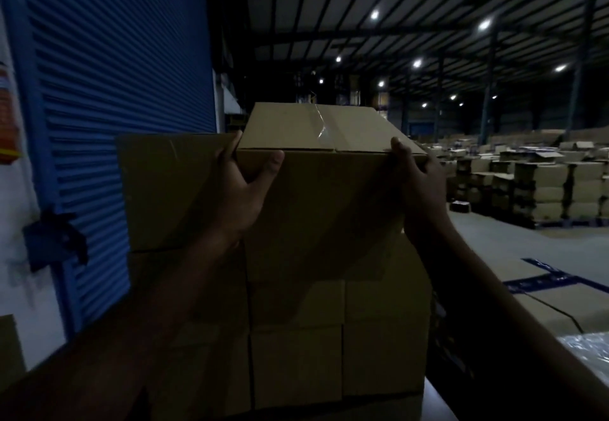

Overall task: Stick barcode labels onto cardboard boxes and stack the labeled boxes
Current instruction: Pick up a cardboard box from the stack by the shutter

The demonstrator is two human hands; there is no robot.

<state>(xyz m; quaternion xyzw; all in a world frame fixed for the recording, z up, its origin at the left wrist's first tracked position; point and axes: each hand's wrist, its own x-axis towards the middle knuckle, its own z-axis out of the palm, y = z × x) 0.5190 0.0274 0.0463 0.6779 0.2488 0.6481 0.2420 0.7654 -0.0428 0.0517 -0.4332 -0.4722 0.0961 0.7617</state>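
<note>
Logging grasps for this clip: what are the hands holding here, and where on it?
Both hands hold one taped cardboard box at its upper near corners: left hand at the left corner, right hand at the right.

I count two bare hands, the left hand (244, 186) and the right hand (418, 183), on one taped brown cardboard box (326, 170). Left of it is one more top-level brown box (171, 190). In the near stack below (296, 338) I make out about four box faces. Far right, the stacked boxes (540, 186) are too many to count. One blue roller shutter (115, 91) stands left.
</note>
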